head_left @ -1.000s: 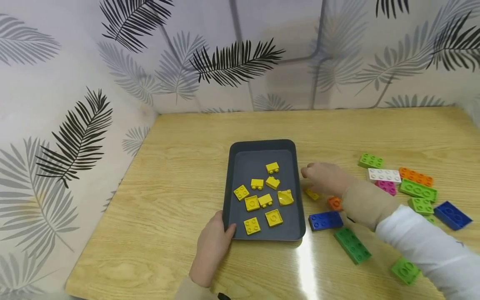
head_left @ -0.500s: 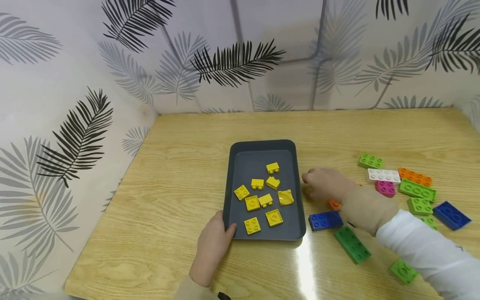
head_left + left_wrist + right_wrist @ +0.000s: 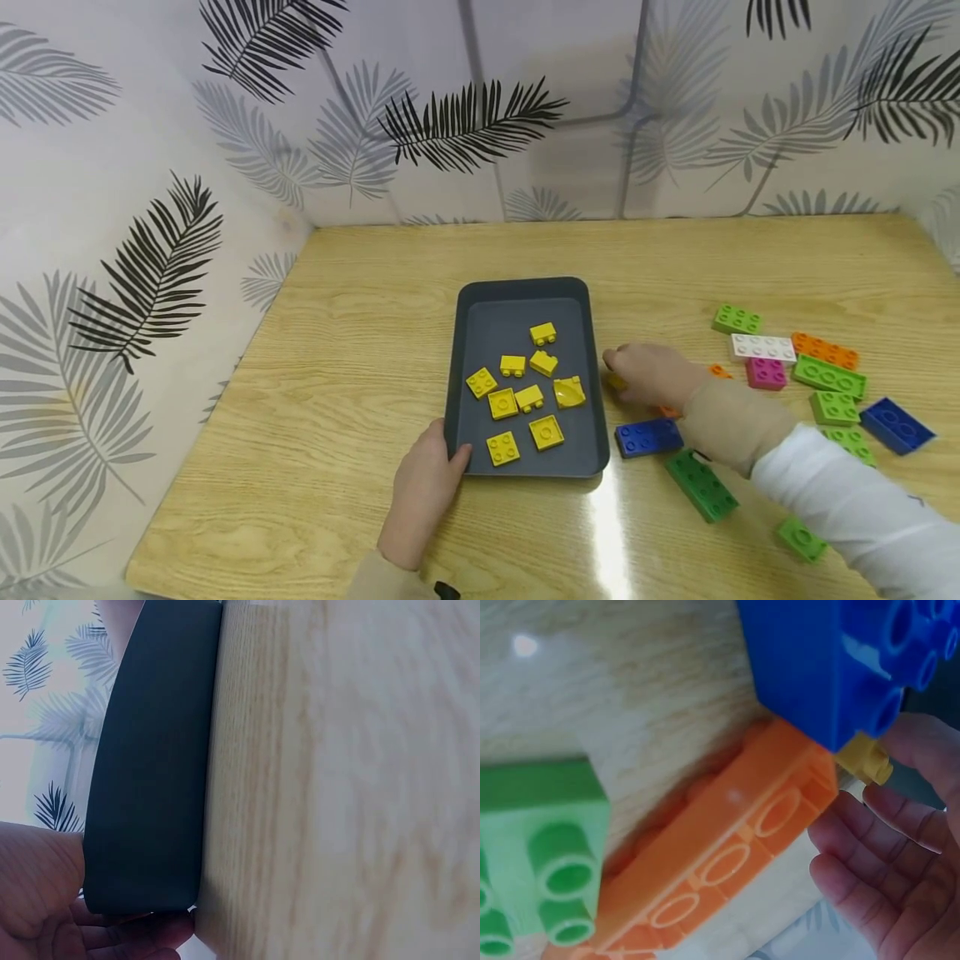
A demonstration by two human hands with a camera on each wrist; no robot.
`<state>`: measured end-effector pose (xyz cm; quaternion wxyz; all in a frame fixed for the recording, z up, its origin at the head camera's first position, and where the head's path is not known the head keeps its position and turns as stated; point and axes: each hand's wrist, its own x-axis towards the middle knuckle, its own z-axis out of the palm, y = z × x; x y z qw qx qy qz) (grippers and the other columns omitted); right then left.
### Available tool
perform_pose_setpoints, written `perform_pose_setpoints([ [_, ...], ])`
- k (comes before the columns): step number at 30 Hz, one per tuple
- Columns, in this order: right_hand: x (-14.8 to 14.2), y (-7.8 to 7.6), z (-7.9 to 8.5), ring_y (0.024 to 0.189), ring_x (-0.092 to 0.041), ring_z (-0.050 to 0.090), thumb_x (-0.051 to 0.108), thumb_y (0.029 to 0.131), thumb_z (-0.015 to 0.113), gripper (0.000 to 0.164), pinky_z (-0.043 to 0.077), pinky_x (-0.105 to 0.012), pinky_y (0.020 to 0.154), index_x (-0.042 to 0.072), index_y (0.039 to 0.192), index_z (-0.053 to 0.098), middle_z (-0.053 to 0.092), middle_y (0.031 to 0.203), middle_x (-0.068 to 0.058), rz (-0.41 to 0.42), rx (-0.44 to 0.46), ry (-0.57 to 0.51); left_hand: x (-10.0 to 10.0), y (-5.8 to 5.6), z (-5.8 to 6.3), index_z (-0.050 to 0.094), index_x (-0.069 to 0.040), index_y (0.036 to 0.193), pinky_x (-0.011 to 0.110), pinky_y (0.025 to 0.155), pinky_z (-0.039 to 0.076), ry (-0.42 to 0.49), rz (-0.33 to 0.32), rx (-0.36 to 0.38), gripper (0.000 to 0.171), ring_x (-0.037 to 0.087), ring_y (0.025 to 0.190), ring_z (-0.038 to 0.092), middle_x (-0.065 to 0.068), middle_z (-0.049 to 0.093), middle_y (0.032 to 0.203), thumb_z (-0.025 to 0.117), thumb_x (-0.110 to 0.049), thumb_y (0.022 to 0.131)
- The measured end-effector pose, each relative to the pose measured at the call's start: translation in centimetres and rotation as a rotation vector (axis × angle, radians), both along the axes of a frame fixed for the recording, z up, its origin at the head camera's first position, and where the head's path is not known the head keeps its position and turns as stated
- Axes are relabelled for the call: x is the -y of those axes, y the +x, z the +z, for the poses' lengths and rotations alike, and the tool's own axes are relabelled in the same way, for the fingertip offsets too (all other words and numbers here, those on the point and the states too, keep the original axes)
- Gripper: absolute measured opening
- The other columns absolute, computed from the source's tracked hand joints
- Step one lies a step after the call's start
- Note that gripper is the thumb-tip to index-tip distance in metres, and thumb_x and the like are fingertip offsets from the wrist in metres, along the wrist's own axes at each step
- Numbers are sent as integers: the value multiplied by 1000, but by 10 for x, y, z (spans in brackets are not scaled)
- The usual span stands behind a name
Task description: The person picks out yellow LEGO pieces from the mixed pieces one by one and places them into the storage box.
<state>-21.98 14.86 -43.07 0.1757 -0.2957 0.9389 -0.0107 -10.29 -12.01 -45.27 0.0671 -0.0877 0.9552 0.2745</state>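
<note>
My left hand (image 3: 427,479) grips the near left corner of a dark grey tray (image 3: 491,321), thumb over its rim. In the left wrist view, its fingers (image 3: 139,937) curl against the outside of the tray wall (image 3: 150,765). Several yellow toy bricks (image 3: 502,404) lie loose in the tray, some upside down. Just right of the tray, my right hand (image 3: 651,375) pinches a small yellow brick (image 3: 866,759) between thumb and forefinger, low at the table. Most of that brick is hidden from the head view by the fingers.
Beside the right hand lie a blue brick (image 3: 648,437), a dark green brick (image 3: 701,485) and an orange brick (image 3: 727,859), partly hidden under the wrist. Farther right are a white brick (image 3: 762,348), a pink brick (image 3: 767,373) and several green, orange and blue ones. A patterned wall covering (image 3: 555,175) borders the table.
My right hand has come slightly nearer, and its fingers have closed on the small yellow brick, which showed beneath them earlier. The left hand and tray have stayed put.
</note>
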Motion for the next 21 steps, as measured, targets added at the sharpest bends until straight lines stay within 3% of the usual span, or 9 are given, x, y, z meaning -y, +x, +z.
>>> perform_pose_setpoints([
  [10, -1, 1, -8, 69, -17, 56, 9, 75, 64, 26, 52, -33, 64, 0, 99, 57, 63, 85, -12, 12, -41, -36, 0, 1, -1, 48, 3, 118, 42, 77, 53, -1, 6, -23, 45, 30, 97, 60, 18, 62, 108, 58, -23, 83],
  [16, -7, -2, 2, 79, -21, 59, 7, 78, 60, 28, 54, -38, 74, 1, 105, 56, 64, 94, -16, -14, -45, -55, 0, 1, 0, 47, 3, 119, 43, 78, 53, 5, 3, -20, 46, 31, 98, 60, 18, 61, 109, 58, -23, 83],
  [21, -8, -7, 12, 79, -22, 60, 5, 76, 63, 31, 54, -37, 72, 0, 105, 54, 63, 94, -16, -25, -56, -66, 0, 1, 1, 46, 3, 119, 43, 80, 52, 3, 6, -7, 46, 31, 99, 59, 18, 61, 110, 58, -23, 83],
])
